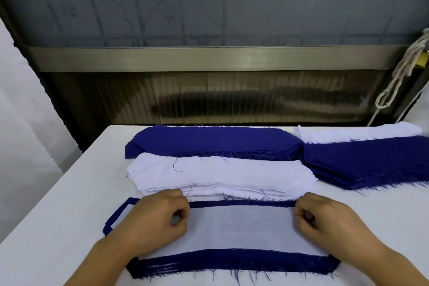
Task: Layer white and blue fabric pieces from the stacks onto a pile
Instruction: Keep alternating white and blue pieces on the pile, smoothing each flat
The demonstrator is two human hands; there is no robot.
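Two hands work the pile at the near edge of the bench — the left hand and right hand each pinch the far edge of the top white piece, apparently to square it inside the blue border. Just beyond the pile sits the white stack, then the blue stack — both probably kept within reach.

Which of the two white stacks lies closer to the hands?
The white stack just behind the pile, in front of a blue stack. The other white stack lies at the far right corner.
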